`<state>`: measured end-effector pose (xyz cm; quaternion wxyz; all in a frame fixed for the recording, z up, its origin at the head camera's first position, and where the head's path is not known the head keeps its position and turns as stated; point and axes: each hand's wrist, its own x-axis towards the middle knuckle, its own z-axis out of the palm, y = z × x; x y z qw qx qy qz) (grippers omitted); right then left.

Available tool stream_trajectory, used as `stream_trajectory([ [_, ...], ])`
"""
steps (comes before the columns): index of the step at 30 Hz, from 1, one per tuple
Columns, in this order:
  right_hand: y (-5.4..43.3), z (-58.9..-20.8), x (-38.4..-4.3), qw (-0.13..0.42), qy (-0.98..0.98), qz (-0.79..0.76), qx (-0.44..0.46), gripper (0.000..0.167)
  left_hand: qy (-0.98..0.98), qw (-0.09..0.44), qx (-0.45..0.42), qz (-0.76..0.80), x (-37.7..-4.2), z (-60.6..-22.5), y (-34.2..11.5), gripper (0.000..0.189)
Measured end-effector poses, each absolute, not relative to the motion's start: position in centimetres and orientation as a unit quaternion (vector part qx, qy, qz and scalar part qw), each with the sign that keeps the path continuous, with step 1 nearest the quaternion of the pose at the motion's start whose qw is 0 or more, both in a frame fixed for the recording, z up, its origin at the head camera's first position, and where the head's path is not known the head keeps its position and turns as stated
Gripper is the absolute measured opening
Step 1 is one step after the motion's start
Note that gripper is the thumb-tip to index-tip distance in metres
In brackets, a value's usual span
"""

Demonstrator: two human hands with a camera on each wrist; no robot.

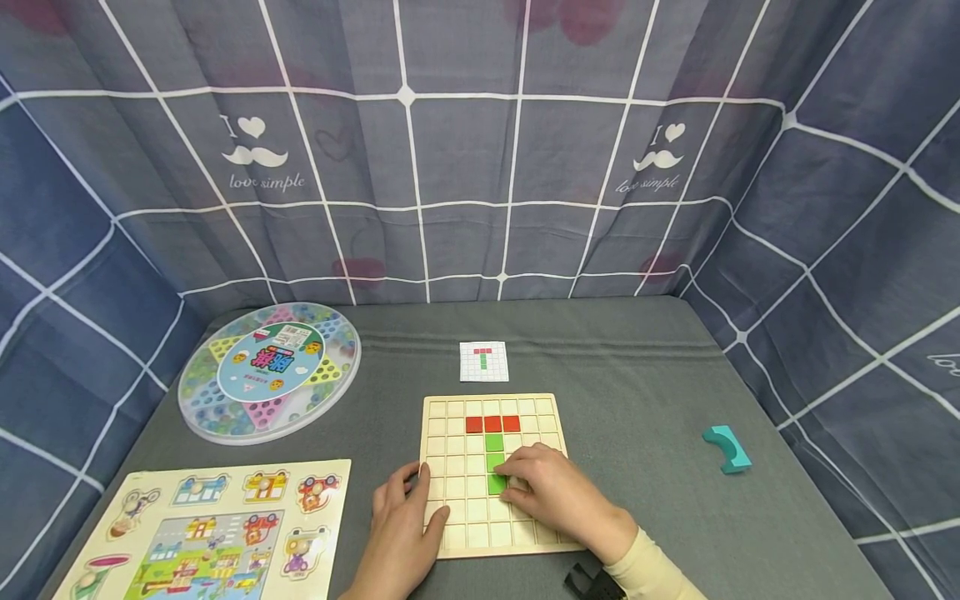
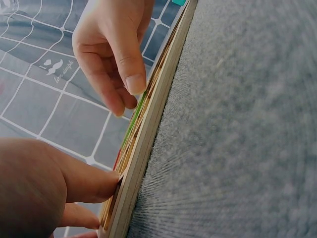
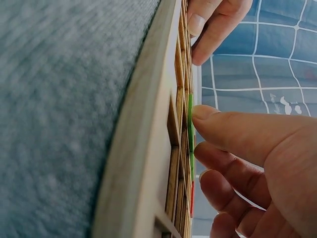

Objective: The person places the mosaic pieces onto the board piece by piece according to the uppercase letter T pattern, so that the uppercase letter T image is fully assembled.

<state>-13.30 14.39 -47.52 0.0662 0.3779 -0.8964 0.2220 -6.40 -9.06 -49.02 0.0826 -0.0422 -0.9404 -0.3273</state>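
Observation:
A light wooden grid board (image 1: 457,533) lies on the grey cloth in the head view. Three red tiles (image 1: 492,424) form a row in it, with green tiles (image 1: 494,442) in a column below the middle one. My right hand (image 1: 562,492) has thumb and index finger at the near and far edges of the lowest green tile (image 1: 496,484). At the board's left side rests my left hand (image 1: 405,521), its thumb and fingertips touching the edge. A small pattern card (image 1: 483,375) behind the board shows a red and green T.
A round plastic game box (image 1: 341,392) stands at the back left. In front of it lies a picture puzzle board (image 1: 341,483) with vehicles and animals. A teal arch block (image 1: 727,450) sits far right. Checked curtains (image 1: 465,150) enclose the table.

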Motion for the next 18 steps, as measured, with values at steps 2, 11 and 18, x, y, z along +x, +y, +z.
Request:
stream_trajectory([
  [2, 14.4, -47.5, -13.3, 0.067, -0.896, 0.223, 0.379, 0.025, -0.941, 0.083, -0.042, -0.324, -6.4, -49.0, -9.1, 0.058],
  [11, 14.6, -47.6, -13.4, 0.066, -0.894, 0.236, 0.376, 0.022, -0.943, 0.088, -0.043, -0.318, -6.3, -48.8, -9.3, 0.058],
  [18, 16.0, -46.2, -14.2, 0.068, -0.900, 0.236, 0.359, 0.026, -0.947, 0.052, -0.054, -0.312, -6.4, -46.3, -10.0, 0.066],
])
